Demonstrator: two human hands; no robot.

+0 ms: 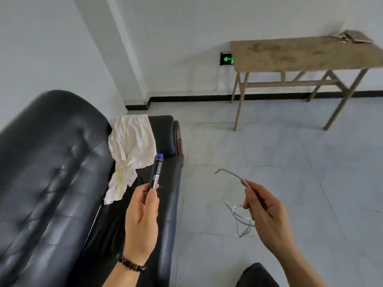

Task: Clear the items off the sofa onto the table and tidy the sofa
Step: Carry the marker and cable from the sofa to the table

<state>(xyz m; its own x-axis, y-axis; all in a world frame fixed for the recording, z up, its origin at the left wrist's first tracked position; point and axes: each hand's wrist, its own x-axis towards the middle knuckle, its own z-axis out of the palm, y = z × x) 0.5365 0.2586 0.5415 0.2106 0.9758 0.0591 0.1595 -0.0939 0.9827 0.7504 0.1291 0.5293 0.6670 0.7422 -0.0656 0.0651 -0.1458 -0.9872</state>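
My left hand (142, 218) holds a black marker (156, 172) with a blue cap upright, over the front edge of the black leather sofa (51, 172). My right hand (267, 212) pinches a white cable (238, 216) over the floor; one stiff end sticks up to the left and loops hang below the fingers. A crumpled white cloth (128, 152) lies on the sofa seat and drapes over its far armrest. The wooden table (300, 52) stands at the far right against the wall.
A small brownish item (352, 37) lies on the table's far right corner. Grey tiled floor (269, 146) stretches between the sofa and the table. A green exit sign (227, 59) glows on the wall by the table. My dark knee (257, 274) shows at the bottom.
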